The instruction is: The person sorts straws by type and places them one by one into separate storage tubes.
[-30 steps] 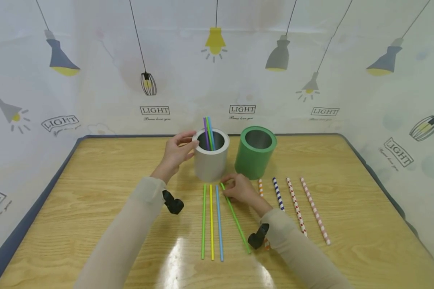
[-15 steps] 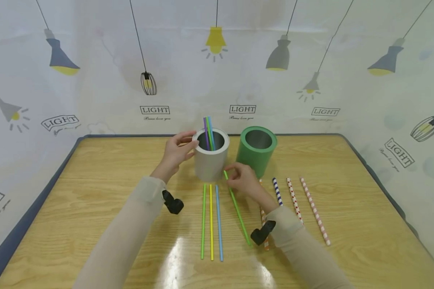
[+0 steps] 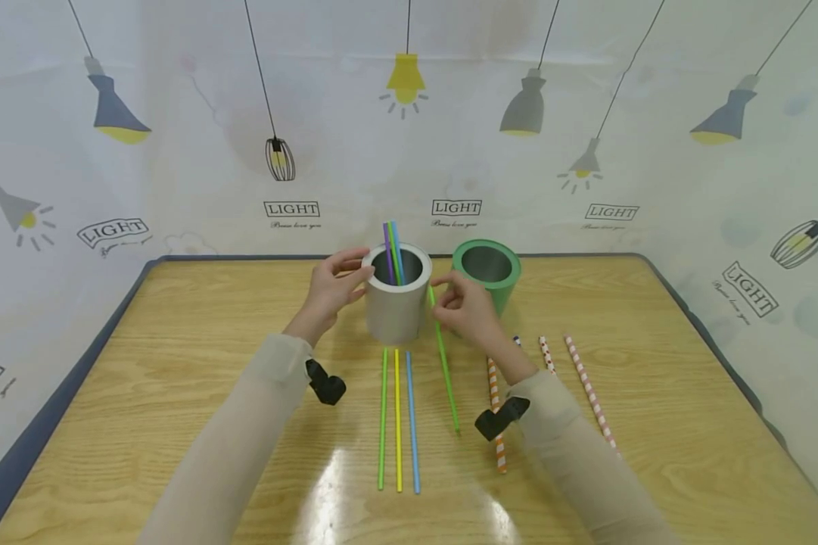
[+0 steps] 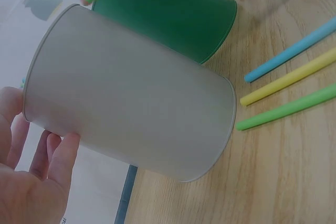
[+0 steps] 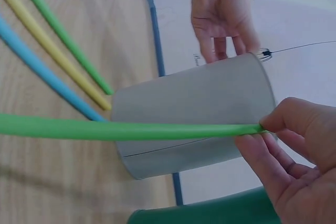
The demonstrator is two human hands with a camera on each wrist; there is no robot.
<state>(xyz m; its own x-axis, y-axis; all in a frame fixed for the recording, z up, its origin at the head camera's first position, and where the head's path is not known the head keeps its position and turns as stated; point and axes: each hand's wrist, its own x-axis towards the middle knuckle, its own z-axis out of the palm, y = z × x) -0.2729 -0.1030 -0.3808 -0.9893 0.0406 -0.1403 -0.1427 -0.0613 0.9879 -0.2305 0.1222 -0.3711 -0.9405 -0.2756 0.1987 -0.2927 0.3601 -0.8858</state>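
My left hand (image 3: 337, 288) rests its fingertips and thumb against the left side of a grey cylindrical holder (image 3: 396, 314), near the rim. Inside that holder stand purple, green and blue straws (image 3: 393, 253). Between thumb and fingers, my right hand (image 3: 466, 306) pinches a green straw (image 3: 446, 371) close to its upper end. The straw slants down toward me, just right of the grey holder. In the right wrist view the pinched straw (image 5: 131, 130) crosses in front of the holder. Behind my right hand is a green holder (image 3: 486, 265), partly covered by it.
On the wooden table (image 3: 211, 393), a green straw (image 3: 383, 416), a yellow straw (image 3: 399, 416) and a blue straw (image 3: 413, 420) lie side by side. Striped and dotted straws, such as the orange striped one (image 3: 495, 416) and the pink striped one (image 3: 591, 390), lie to the right, partly under my right arm.
My right hand has lifted the green straw off the table and moved it up and away from me, beside the grey holder's rim. The left hand has stayed in place.
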